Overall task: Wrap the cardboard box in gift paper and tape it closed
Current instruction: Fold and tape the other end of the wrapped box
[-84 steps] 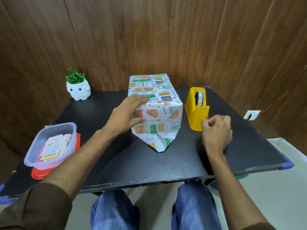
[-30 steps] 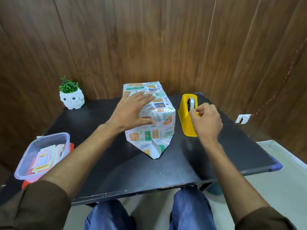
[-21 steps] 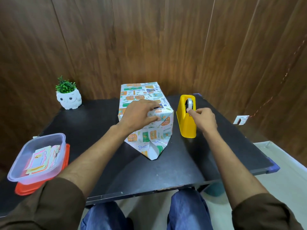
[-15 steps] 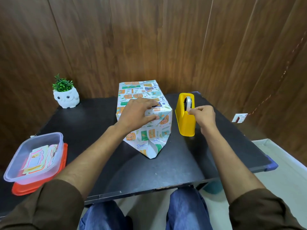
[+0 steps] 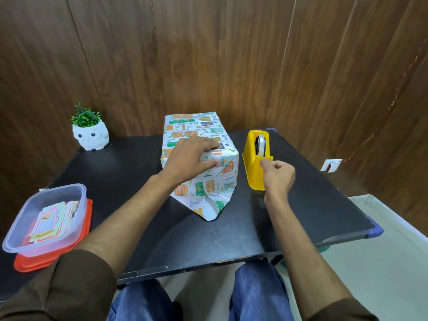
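Observation:
The box wrapped in patterned gift paper point(image 5: 185, 126) stands mid-table, its near end folded into a pointed flap point(image 5: 209, 208) that lies loose on the black table point(image 5: 231, 232). My left hand point(image 5: 188, 159) rests on the box's near top edge, fingers curved over the paper and holding it down. To the right stands a yellow tape dispenser point(image 5: 254, 172) with a clear tape roll point(image 5: 261, 144). At the dispenser's front cutter my right hand point(image 5: 278, 176) pinches the tape end between thumb and forefinger.
A white owl pot with a green plant point(image 5: 90, 133) sits at the back left. A clear plastic tub of paper scraps point(image 5: 46, 218) on an orange lid point(image 5: 88, 218) is at the front left. Wood-panelled walls close behind; my knees are under the table's front edge.
My right hand has moved from the tape roll down to the dispenser's front, pinching the tape end. My left hand curled from flat on the box top to its near edge.

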